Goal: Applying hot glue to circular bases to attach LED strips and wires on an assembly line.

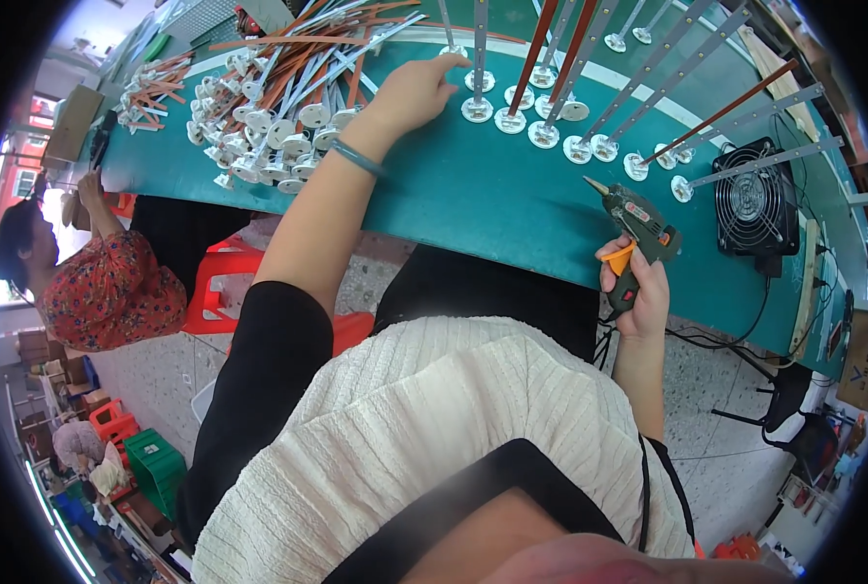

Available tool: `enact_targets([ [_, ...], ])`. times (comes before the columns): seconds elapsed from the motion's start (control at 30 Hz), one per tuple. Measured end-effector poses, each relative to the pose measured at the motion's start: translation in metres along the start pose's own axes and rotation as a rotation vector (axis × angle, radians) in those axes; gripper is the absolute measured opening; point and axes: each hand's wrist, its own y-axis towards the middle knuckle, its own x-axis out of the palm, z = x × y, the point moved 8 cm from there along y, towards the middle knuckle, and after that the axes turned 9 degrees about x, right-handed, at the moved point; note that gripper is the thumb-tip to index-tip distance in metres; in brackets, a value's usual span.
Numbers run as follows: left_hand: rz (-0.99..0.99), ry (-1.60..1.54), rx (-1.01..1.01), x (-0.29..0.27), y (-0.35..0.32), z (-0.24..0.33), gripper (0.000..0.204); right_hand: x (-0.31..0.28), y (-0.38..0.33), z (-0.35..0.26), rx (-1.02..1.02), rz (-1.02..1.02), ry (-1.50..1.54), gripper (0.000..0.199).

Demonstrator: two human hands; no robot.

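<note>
I am looking down at a green bench [473, 195] that is curving across the upper half of the view, its near edge running from lower left of the pile toward the right, just above my knees. My left hand [416, 90] is reaching far over the bench, fingers loosely spread and clasping nothing, fingertips lying just beside the base of one upright rod [477, 58]. My right hand [636, 287] is hanging at the near edge, clenched around the handle of a glue gun [638, 229] with an orange trigger, its nozzle pointing up-left over the mat. Between the two hands a wide bare stretch of mat is lying open, giving plenty of room to move. I am counting roughly fourteen rods standing on round white bases in a loose row [590, 136] along the far side, grey ones mostly and three brown; the exact count is hard to fix at the rim. To the left a heap [269, 117] of the same rods is lying flat, too tangled to count. One black fan [755, 200] is sitting at the right end, just beside the last rods. One other person [93, 282] in a red patterned top is sitting at the left end, well apart from me. Below the bench a speckled floor [162, 370] is showing, with red stools [222, 282] and one green crate [157, 467].
</note>
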Motion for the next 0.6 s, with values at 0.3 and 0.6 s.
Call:
enact_targets([
  [0.3, -0.120, 0.248, -0.025, 0.014, 0.007, 0.000, 0.023, 0.000, 0.001, -0.001, -0.027, 0.000, 0.001, 0.027],
  [0.6, 0.297, -0.491, -0.191, -0.032, -0.016, -0.039, 0.018, -0.004, 0.001, 0.002, -0.012, -0.002, 0.023, 0.028],
])
